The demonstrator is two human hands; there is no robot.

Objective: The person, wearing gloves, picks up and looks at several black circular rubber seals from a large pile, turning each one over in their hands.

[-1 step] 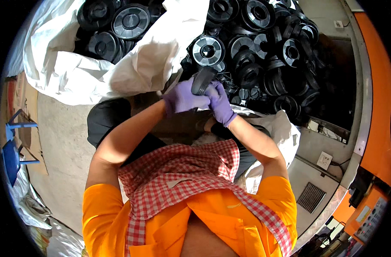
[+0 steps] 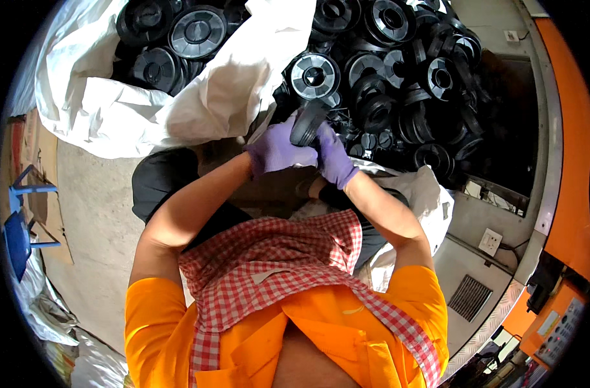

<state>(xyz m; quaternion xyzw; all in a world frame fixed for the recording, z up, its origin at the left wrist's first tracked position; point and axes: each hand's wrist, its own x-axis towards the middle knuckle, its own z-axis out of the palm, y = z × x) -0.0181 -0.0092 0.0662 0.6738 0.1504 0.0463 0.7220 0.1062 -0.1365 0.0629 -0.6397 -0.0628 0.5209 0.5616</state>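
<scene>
Both my hands wear purple gloves and meet in front of the heap. My left hand (image 2: 279,149) is closed round a black plastic spool (image 2: 309,123), which stands tilted on edge with its ribbed rim toward me. At the spool's right side, my right hand (image 2: 336,157) is closed against it, its fingertips partly hidden behind the spool. Just beyond them lies a heap of similar black spools, among them one with a grey-lit face (image 2: 299,76). The far side of the held spool is hidden.
A white sack (image 2: 124,123) with more black spools stands at the far left. White sacking (image 2: 431,200) lies by my right knee. A grey panel with a socket (image 2: 490,242) and an orange machine (image 2: 569,149) border the right. A blue stool (image 2: 17,239) stands at the left.
My right hand has shifted slightly right along the spool, and its fingers show less. The spool has turned a little in my left hand, which stays nearly in place.
</scene>
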